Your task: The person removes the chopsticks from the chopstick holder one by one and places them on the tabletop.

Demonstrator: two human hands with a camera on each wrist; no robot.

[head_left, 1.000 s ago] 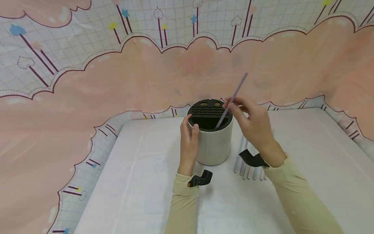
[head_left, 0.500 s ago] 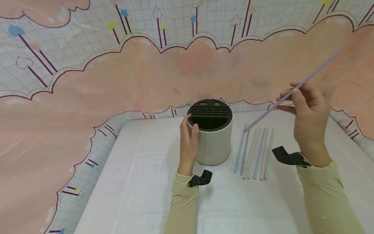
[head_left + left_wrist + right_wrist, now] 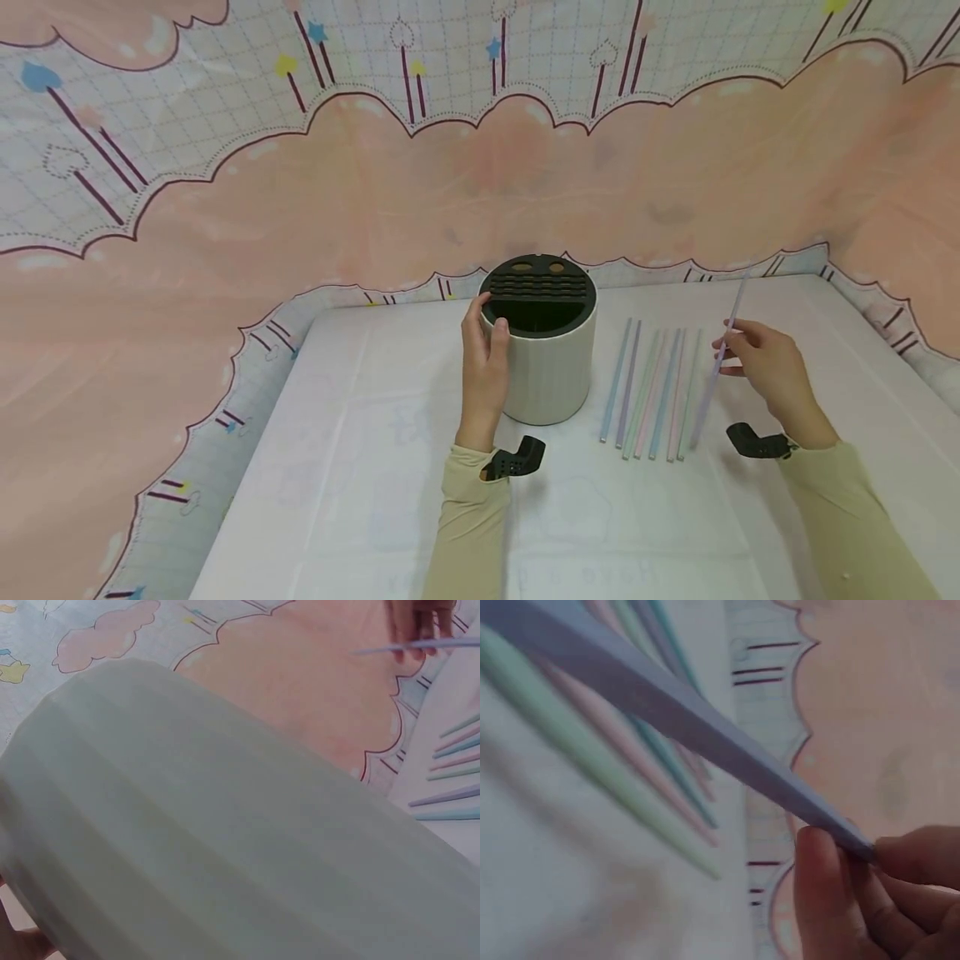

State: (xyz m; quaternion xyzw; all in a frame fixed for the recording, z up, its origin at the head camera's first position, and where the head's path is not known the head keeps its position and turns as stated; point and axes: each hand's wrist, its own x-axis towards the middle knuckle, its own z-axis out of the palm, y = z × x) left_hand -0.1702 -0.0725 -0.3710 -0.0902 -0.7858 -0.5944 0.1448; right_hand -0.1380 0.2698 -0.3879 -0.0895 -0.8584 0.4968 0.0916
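My left hand (image 3: 486, 371) grips the left side of a pale, ribbed cylindrical utensil holder (image 3: 551, 379), thumb and finger at its rim. The holder stands upright; its black top has slots, two round holes and a wide front opening. Its pale wall fills much of the left wrist view. At the right, my right hand (image 3: 768, 367) pinches a purple chopstick (image 3: 709, 398), tilted with its lower end toward me. In the right wrist view thumb and fingers pinch this chopstick (image 3: 727, 754) toward its far end. Left of it, several pastel chopsticks (image 3: 654, 398) lie side by side.
A white cloth (image 3: 360, 467) covers the table. Behind and to the sides hangs a peach and white patterned backdrop (image 3: 450, 192). A black camera is strapped to each wrist, the left one (image 3: 517, 457) close in front of the holder.
My right hand has carried the purple chopstick from the holder's opening out to the right, then lowered it beside the row of chopsticks. The left hand and holder stay put.
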